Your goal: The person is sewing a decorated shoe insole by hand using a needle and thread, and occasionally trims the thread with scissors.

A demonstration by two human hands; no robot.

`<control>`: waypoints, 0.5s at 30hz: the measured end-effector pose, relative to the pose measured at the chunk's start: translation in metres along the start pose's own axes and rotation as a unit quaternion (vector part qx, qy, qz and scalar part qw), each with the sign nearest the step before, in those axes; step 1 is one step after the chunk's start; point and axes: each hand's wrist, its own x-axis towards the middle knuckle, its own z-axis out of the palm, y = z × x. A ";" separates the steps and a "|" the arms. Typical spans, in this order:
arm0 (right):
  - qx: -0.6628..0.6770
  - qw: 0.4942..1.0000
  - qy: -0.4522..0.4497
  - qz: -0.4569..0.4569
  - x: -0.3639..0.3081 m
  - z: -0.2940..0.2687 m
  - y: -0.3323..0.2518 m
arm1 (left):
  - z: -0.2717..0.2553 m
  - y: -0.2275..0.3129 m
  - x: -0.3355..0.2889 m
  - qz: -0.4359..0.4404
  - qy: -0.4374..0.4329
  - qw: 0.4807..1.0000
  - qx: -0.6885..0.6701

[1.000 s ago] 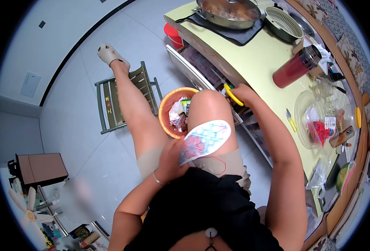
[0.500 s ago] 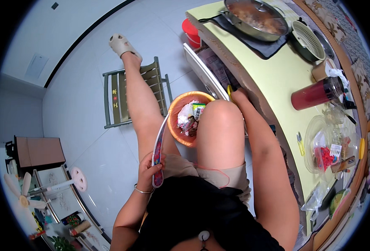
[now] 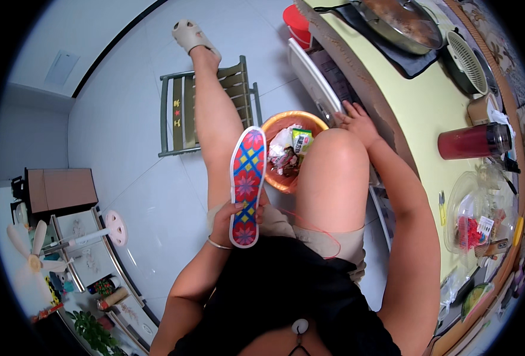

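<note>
- The left hand (image 3: 225, 222) held the lower half of a patterned insole (image 3: 248, 178), its fingers closed around the edges, with the thumb lying on the near face.
- The insole stood lengthwise above the lap, its face of red, blue and yellow flowers and lattice turned up to the view; its far end showed just beside the rim of a round waste bin (image 3: 282, 187).
- The right hand (image 3: 359, 123) lay at the open drawer (image 3: 313, 72), its fingers loosely spread near the top edge of the white front; nothing could be seen in their grasp, though whether they pressed on the edge could not be told.
- A thin red thread (image 3: 311, 223) ran in a curve across the beige shorts (image 3: 333, 240).
- Crumpled white paper (image 3: 280, 144) and a green-and-white packet (image 3: 303, 140) lay in the bin, between the knees.
- On the pale counter (image 3: 387, 110), to the right, a dark red bottle (image 3: 469, 142) lay tilted in the view, with yellow snips (image 3: 443, 209) beside a clear tray (image 3: 450, 228) that held a red bundle (image 3: 469, 233).
- One leg stretched over a folding stool (image 3: 182, 113).
</note>
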 end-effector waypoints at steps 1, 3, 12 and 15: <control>-0.017 1.000 -0.009 0.012 0.000 0.002 0.000 | 0.001 -0.001 0.000 -0.008 -0.015 1.000 -0.015; -0.026 0.997 -0.053 0.054 0.000 0.000 0.000 | 0.003 -0.003 0.002 -0.024 -0.047 0.998 -0.043; -0.207 0.955 -0.129 0.170 0.000 0.048 0.014 | 0.017 -0.003 -0.009 -0.033 -0.039 0.997 0.059; -0.154 0.961 -0.025 0.227 0.007 0.082 0.025 | 0.019 -0.005 -0.012 -0.035 -0.045 0.995 0.077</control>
